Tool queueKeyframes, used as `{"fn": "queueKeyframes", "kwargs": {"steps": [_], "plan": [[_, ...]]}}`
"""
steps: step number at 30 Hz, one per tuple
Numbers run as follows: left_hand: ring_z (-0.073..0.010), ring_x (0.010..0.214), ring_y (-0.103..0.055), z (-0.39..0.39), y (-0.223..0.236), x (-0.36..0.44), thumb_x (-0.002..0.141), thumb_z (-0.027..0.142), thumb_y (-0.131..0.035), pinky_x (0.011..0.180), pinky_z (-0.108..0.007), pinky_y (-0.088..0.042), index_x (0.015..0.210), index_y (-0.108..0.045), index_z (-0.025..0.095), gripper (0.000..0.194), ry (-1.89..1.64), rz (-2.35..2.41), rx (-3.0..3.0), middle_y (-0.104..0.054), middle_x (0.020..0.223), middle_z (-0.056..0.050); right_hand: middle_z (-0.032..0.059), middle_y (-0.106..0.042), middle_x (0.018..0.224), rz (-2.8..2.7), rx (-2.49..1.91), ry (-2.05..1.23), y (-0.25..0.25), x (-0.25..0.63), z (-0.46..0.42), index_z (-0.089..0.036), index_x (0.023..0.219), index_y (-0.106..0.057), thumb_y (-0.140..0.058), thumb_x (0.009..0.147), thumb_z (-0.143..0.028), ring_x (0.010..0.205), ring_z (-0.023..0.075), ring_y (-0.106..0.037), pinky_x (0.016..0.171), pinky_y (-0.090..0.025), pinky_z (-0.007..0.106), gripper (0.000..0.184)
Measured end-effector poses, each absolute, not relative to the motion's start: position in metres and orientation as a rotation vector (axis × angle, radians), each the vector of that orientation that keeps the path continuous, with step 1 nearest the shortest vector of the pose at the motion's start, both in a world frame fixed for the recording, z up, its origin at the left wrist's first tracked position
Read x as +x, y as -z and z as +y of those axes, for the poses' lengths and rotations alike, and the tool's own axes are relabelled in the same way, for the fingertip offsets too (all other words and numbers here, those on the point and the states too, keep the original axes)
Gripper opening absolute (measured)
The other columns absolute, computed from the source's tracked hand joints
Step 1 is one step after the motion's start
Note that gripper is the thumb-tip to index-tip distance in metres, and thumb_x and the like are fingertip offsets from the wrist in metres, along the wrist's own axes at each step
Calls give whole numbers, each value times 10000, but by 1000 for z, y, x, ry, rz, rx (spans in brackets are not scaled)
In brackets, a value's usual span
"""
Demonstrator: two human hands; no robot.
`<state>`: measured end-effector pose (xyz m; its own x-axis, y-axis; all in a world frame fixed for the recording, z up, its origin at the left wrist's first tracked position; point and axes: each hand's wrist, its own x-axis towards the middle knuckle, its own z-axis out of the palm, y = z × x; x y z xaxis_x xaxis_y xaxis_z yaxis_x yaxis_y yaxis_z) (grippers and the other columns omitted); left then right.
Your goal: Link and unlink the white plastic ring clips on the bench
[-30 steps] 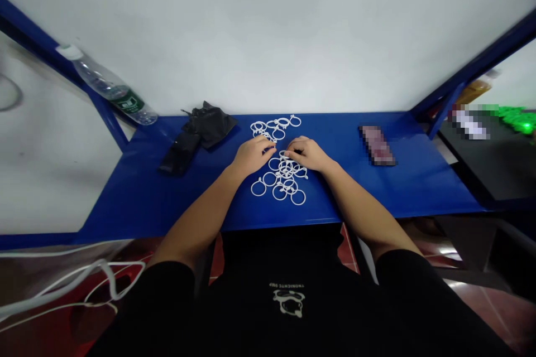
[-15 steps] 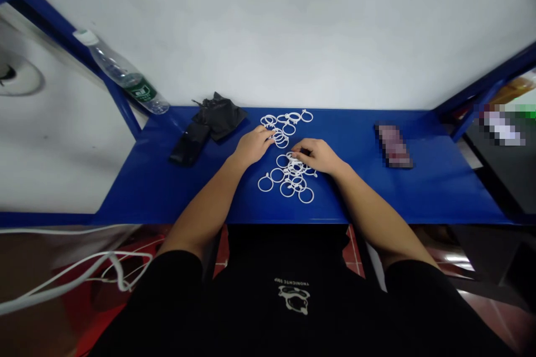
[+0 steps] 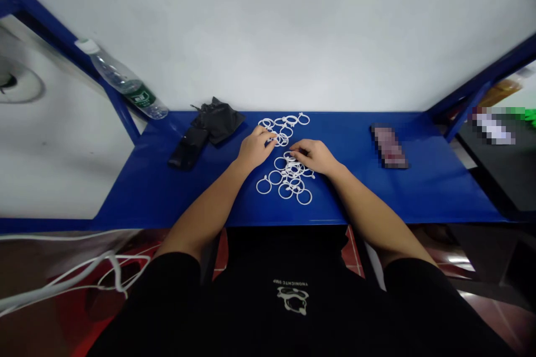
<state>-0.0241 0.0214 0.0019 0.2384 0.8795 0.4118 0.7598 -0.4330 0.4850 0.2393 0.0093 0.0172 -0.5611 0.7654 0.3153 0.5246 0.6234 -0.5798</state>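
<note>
Several white curtain rings with small eyelet tabs lie in two loose groups on the blue table point(image 3: 151, 189). The far group point(image 3: 286, 131) is near the wall, the near group point(image 3: 295, 170) closer to my body. My left hand point(image 3: 256, 148) is at the left side of the far group, thumb and forefinger closed about a ring's edge. My right hand point(image 3: 314, 155) rests over the top right of the near group, its fingertips pinching a ring there. The hand hides part of that group. One curtain ring point(image 3: 263, 185) lies apart at the lower left.
A black pouch point(image 3: 218, 121) and a dark flat object point(image 3: 188, 148) lie left of the rings. A clear plastic bottle point(image 3: 121, 78) stands at the back left. On the right lies a blurred-out flat object point(image 3: 389, 146). Blue frame bars point(image 3: 121, 109) rise at the sides.
The camera view has shifted slightly. My left thumb has moved a little right and down beside the far rings. My right hand stays at the near group, and the rings lie almost as before.
</note>
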Motion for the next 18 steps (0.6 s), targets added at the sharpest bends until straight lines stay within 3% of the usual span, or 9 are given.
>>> {"fn": "queueKeyframes", "kwargs": {"steps": [10, 18], "plan": [[-226, 1054, -790, 1, -10, -6, 1125, 334, -673, 933, -378, -624, 1173, -811, 209, 192, -1165, 1254, 2505, -815, 1148, -99, 64, -809, 979, -2115, -976, -381, -15, 236, 2, -225, 1320, -768, -642, 1098, -456, 767, 192, -698, 765, -586, 355, 344], [-216, 1030, -785, -4, -12, -3, 1141, 336, -638, 945, -389, -631, 1125, -805, 220, 204, -1189, 1159, 2535, -815, 1119, -92, 76, -834, 1024, -2145, -920, -409, -17, 233, -1, -264, 1242, -820, -602, 1123, -444, 872, 228, -752, 822, -613, 378, 307]]}}
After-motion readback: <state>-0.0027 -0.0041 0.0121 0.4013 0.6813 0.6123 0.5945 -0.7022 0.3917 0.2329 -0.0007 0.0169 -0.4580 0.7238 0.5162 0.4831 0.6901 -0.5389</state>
